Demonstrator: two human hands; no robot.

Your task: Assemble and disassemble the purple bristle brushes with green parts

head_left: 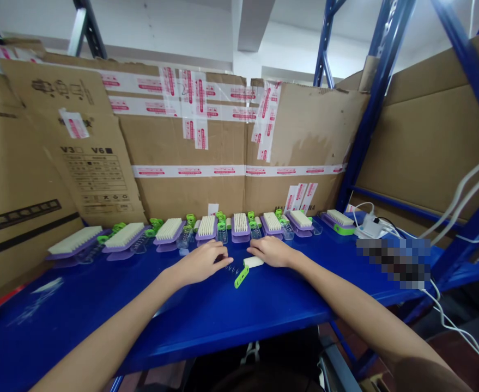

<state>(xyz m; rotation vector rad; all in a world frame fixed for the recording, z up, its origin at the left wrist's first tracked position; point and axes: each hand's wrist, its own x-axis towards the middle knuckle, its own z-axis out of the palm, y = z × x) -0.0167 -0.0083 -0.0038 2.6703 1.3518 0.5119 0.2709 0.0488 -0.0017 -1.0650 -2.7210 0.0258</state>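
Two small parts lie between my hands on the blue table (223,316): a thin metal coil spring (232,269), and a white cylinder (254,262) with a bright green slotted bracket (241,276) at its left end. My left hand (206,262) rests beside the spring, fingers bent and the thumb apart from them; its far fingertips are hidden. From the right, my right hand (272,251) closes its fingers on the white cylinder and covers its right end. Behind both hands stands a row of purple brush heads with cream bristles (207,227), with clear plastic pieces (222,234) and green parts (221,216) among them.
Cardboard sheets (190,190) with red-and-white tape wall off the back and left. A white charger with cables (372,224) and a blurred-out dark object (398,264) lie at the right. Blue metal posts (365,120) rise at the right rear.
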